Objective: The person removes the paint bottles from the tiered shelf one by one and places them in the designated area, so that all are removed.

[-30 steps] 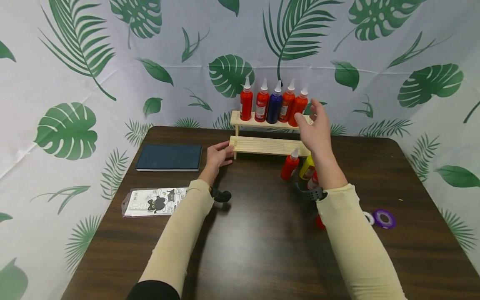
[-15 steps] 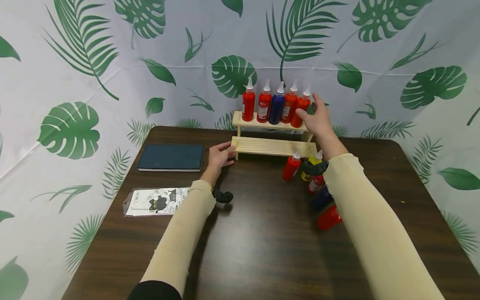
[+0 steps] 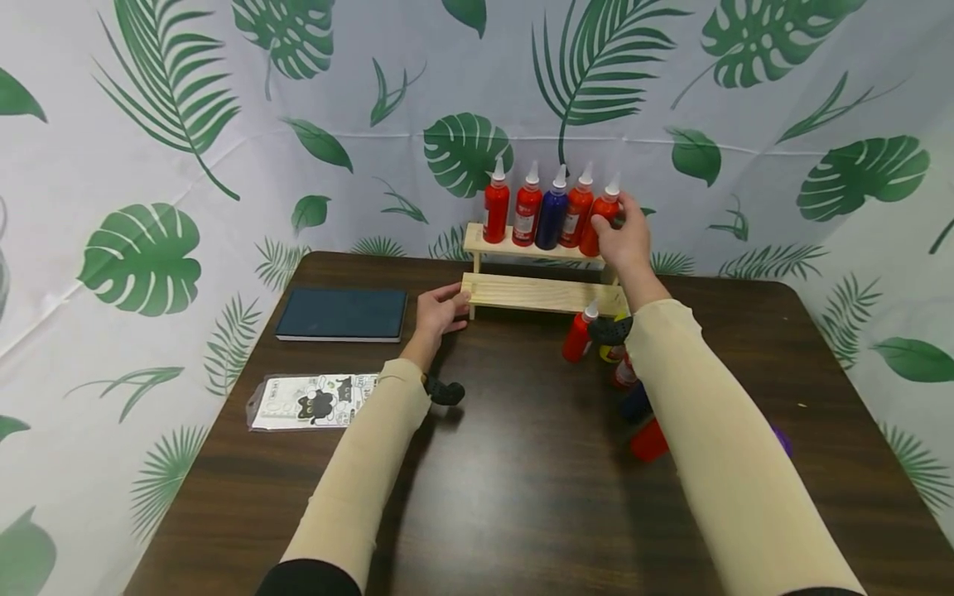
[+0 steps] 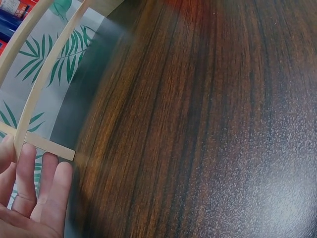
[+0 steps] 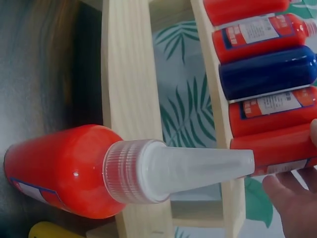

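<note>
A two-tier wooden rack (image 3: 540, 293) stands at the back of the table. My left hand (image 3: 438, 313) holds the left end of its lower shelf, thumb and fingers about the wood near a leg (image 4: 49, 146). Along the upper shelf stand several squeeze bottles with white nozzle caps: red ones and one blue bottle (image 3: 551, 219). At the right end of that row, my right hand (image 3: 626, 240) grips the last red bottle (image 3: 605, 207) between thumb and fingers. That bottle stands upright on the shelf. The lower shelf bears no bottles.
Before the rack's right end stand a red bottle (image 3: 577, 335) and a yellow bottle (image 3: 613, 353), partly behind my right wrist. Nearer lie a blue bottle (image 3: 636, 403) and a red bottle (image 3: 649, 440). At left are a dark notebook (image 3: 341, 314) and a cat-print packet (image 3: 313, 403).
My right hand has moved from beside the rightmost upper bottle onto it, and its fingers have closed round it. The left hand stays on the rack.
</note>
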Demonstrator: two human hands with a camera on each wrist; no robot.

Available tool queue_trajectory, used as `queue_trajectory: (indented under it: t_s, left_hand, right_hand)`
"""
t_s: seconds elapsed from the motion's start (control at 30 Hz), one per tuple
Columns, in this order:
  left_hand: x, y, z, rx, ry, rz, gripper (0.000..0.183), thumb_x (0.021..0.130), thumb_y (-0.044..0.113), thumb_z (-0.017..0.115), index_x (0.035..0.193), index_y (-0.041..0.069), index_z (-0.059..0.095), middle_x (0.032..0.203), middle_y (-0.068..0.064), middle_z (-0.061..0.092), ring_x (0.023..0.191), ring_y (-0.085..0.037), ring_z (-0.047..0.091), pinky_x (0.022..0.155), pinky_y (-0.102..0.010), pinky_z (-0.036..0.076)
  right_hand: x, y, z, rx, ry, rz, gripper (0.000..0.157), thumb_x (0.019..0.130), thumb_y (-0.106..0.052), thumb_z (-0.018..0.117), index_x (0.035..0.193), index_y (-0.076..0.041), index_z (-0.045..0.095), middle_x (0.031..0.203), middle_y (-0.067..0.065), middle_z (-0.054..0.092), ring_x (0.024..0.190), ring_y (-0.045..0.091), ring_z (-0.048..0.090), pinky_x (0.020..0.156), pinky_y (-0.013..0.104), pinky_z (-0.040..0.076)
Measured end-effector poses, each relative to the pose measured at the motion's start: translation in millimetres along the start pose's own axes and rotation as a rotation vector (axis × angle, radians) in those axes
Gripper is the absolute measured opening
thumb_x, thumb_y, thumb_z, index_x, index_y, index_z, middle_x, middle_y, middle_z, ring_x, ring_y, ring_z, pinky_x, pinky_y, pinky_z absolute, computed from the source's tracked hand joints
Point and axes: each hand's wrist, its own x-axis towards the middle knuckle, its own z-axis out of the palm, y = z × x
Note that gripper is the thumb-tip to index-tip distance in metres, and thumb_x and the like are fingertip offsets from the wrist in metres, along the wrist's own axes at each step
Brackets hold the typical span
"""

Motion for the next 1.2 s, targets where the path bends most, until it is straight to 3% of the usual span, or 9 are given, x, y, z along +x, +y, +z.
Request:
queue_trajectory:
  t_s: [0.23, 0.43, 0.8, 1.0, 1.2]
  left_hand:
    - [2.0, -1.4, 3.1, 0.011, 0.004, 0.011, 0.034, 0.089, 0.022, 0.07, 0.122, 0.015, 0.066, 0.103, -0.01, 0.071, 0.083, -0.016, 0.07, 0.07, -0.034, 0.059]
    - [3.9, -3.3, 3.1, 0.007, 0.011, 0.008, 0.035, 0.089, 0.023, 0.07, 0.123, 0.015, 0.066, 0.102, -0.01, 0.071, 0.083, -0.016, 0.07, 0.066, -0.032, 0.059]
    - [3.3, -3.4, -2.7, 0.0, 0.016, -0.004, 0.036, 0.088, 0.023, 0.07, 0.123, 0.015, 0.066, 0.106, -0.009, 0.069, 0.084, -0.017, 0.07, 0.069, -0.033, 0.059]
    - [2.7, -2.2, -2.1, -0.004, 0.005, -0.007, 0.035, 0.089, 0.022, 0.07, 0.123, 0.015, 0.066, 0.106, -0.011, 0.07, 0.087, -0.019, 0.07, 0.07, -0.034, 0.059]
    - [2.3, -1.0, -0.4, 0.006, 0.0, -0.003, 0.035, 0.089, 0.023, 0.069, 0.123, 0.015, 0.066, 0.104, -0.011, 0.07, 0.089, -0.021, 0.07, 0.069, -0.033, 0.059]
  right_hand:
    - [-5, -3, -5.0, 0.018, 0.018, -0.006, 0.054, 0.099, -0.018, 0.051, 0.15, -0.021, 0.032, 0.145, 0.013, 0.042, 0.13, 0.031, 0.045, 0.107, 0.044, 0.04]
    - [-20, -23, -19.7, 0.048, 0.05, -0.063, 0.051, 0.099, -0.018, 0.052, 0.147, -0.02, 0.037, 0.142, 0.013, 0.045, 0.126, 0.031, 0.048, 0.105, 0.043, 0.042]
    - [-94, -50, -54.3, 0.131, -0.223, -0.094, 0.055, 0.096, -0.029, 0.058, 0.146, -0.026, 0.037, 0.145, 0.011, 0.043, 0.128, 0.033, 0.047, 0.1, 0.048, 0.045]
    - [-144, -24, -55.3, 0.145, -0.301, -0.099, 0.058, 0.094, -0.034, 0.059, 0.147, -0.026, 0.037, 0.145, 0.01, 0.044, 0.125, 0.03, 0.05, 0.099, 0.046, 0.047]
    - [-178, 29, -30.3, 0.146, -0.207, -0.098, 0.054, 0.094, -0.023, 0.062, 0.144, -0.014, 0.043, 0.137, 0.015, 0.052, 0.119, 0.034, 0.054, 0.101, 0.052, 0.043]
